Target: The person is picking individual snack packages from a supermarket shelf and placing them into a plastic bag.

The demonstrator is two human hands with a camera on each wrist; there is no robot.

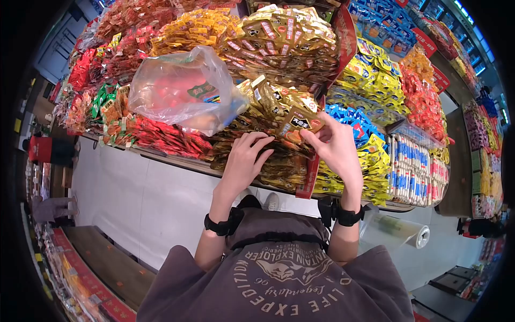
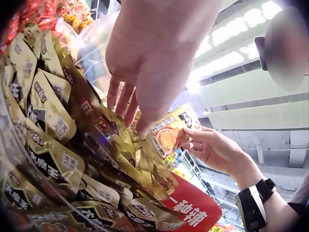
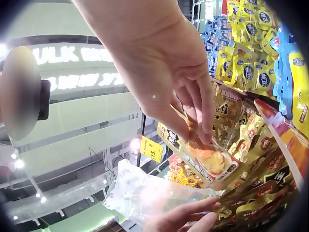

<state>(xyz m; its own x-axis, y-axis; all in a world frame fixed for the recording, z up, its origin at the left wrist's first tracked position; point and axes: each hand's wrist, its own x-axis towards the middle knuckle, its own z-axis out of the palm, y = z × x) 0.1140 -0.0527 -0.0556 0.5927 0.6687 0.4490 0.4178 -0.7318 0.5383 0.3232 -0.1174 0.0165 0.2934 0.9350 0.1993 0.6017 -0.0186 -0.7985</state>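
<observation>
In the head view the right hand (image 1: pixel 339 147) pinches the edge of a gold and brown snack packet (image 1: pixel 296 126) between thumb and fingers, holding it above the pile. The left hand (image 1: pixel 244 160) rests with its fingers on the gold packets (image 1: pixel 279 166) in the bin, just left of the held one. In the left wrist view, the left hand's fingertips touch gold packets (image 2: pixel 58 121), while the right hand (image 2: pixel 217 150) grips the packet (image 2: pixel 166 137) by its edge. The right wrist view shows an orange food picture on that packet (image 3: pixel 212 162).
A clear plastic bag (image 1: pixel 177 91) with colourful items lies over the bins at the left. Red packets (image 1: pixel 166 135) fill the bin beside it. Yellow packets (image 1: pixel 365 67) and white packs (image 1: pixel 410 172) lie to the right, past a red divider (image 1: pixel 308 180).
</observation>
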